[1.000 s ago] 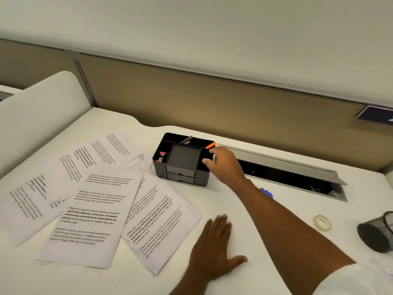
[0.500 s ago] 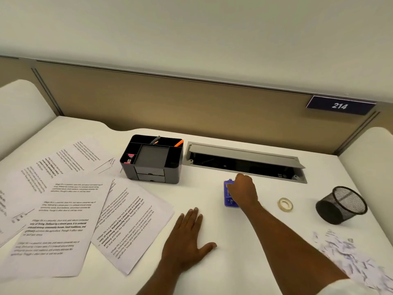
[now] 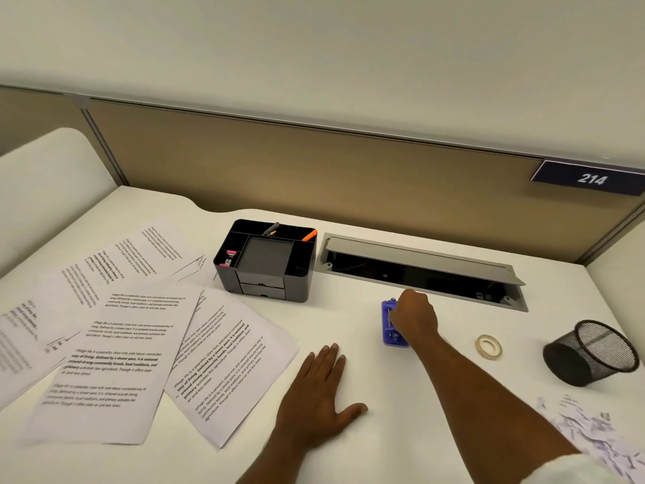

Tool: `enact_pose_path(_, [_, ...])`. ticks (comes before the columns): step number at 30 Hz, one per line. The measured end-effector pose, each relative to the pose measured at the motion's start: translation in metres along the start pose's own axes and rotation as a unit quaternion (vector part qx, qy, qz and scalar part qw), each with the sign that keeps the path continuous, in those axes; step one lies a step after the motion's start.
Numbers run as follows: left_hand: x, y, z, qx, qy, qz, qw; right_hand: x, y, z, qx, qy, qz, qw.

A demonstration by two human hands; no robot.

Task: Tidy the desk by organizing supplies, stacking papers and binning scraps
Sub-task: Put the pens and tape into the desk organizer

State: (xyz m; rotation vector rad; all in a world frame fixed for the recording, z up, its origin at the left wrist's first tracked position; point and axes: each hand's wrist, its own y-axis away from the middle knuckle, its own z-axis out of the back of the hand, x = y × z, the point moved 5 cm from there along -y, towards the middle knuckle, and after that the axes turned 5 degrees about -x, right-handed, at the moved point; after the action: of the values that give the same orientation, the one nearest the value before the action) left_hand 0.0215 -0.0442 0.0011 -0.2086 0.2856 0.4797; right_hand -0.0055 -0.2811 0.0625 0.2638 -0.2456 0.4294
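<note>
Step in hand: organizing supplies. My right hand (image 3: pixel 413 317) is down on the blue item (image 3: pixel 392 335), which appears to rest on the desk (image 3: pixel 349 319) between the black organizer (image 3: pixel 265 263) and the tape roll (image 3: pixel 488 346). My fingers are curled over it, apparently clamped. My left hand (image 3: pixel 317 389) lies flat on the desk, fingers straight, holding nothing. The papers (image 3: pixel 122 344) lie fanned out at left, and the scraps (image 3: pixel 593 434) lie near the tipped mesh cup (image 3: pixel 590 352). Next move, in my judgement: lift the item and carry it left to an organizer compartment, clear of the open cable tray (image 3: pixel 419 270).
</note>
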Motion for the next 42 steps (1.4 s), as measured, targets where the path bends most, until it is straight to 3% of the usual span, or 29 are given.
enact_pose_path(3, [0.0,0.0,-0.001,0.001,0.001,-0.003,1.0,0.011,-0.002,0.002,0.007,0.038,0.03,0.999])
enact_pose_path(8, [0.0,0.0,-0.001,0.006,-0.002,-0.004,1.0,0.048,0.001,0.016,-0.001,0.119,0.157,0.98])
enact_pose_path(16, [-0.002,0.0,0.003,0.005,-0.002,-0.013,1.0,0.131,0.018,0.076,-0.11,-0.098,0.365,0.919])
enact_pose_path(20, [-0.005,0.0,0.007,0.019,-0.004,-0.012,1.0,0.167,0.018,0.081,-0.088,-0.174,0.384,0.902])
enact_pose_path(28, [-0.003,-0.001,0.009,0.049,-0.02,0.004,0.999,0.2,0.01,0.052,-0.064,-0.177,0.446,0.875])
enact_pose_path(42, [-0.002,-0.002,0.008,0.055,-0.024,0.005,0.998,0.194,-0.003,0.011,-0.081,-0.054,0.41,0.907])
